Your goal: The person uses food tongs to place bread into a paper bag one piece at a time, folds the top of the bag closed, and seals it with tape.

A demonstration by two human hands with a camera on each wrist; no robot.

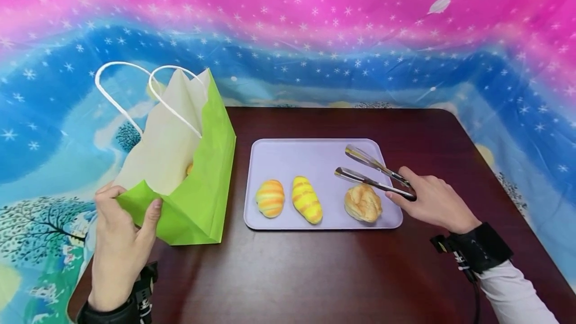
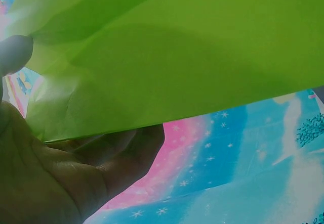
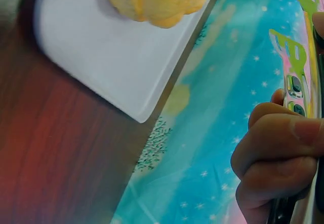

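My left hand [image 1: 118,244] pinches the near top corner of a bright green paper bag [image 1: 211,189], thumb on one side and fingers on the other. A small orange-brown bit of something [image 1: 189,168] shows inside the bag, mostly hidden. In my right hand [image 1: 436,201] is a pair of metal tongs [image 1: 377,184], their arms spread apart above the lilac tray [image 1: 310,151]. Just below the tongs lies a round golden bun [image 1: 363,204], also seen in the right wrist view. An orange-striped roll [image 1: 270,198] and a long yellow-striped bread [image 1: 307,200] lie left of it.
The bag stands on the left of a dark brown table [image 1: 279,274], its white rope handles [image 1: 121,109] raised. A colourful printed cloth [image 1: 315,64] hangs behind and around the table. Each wrist wears a black band with a camera [image 1: 479,249].
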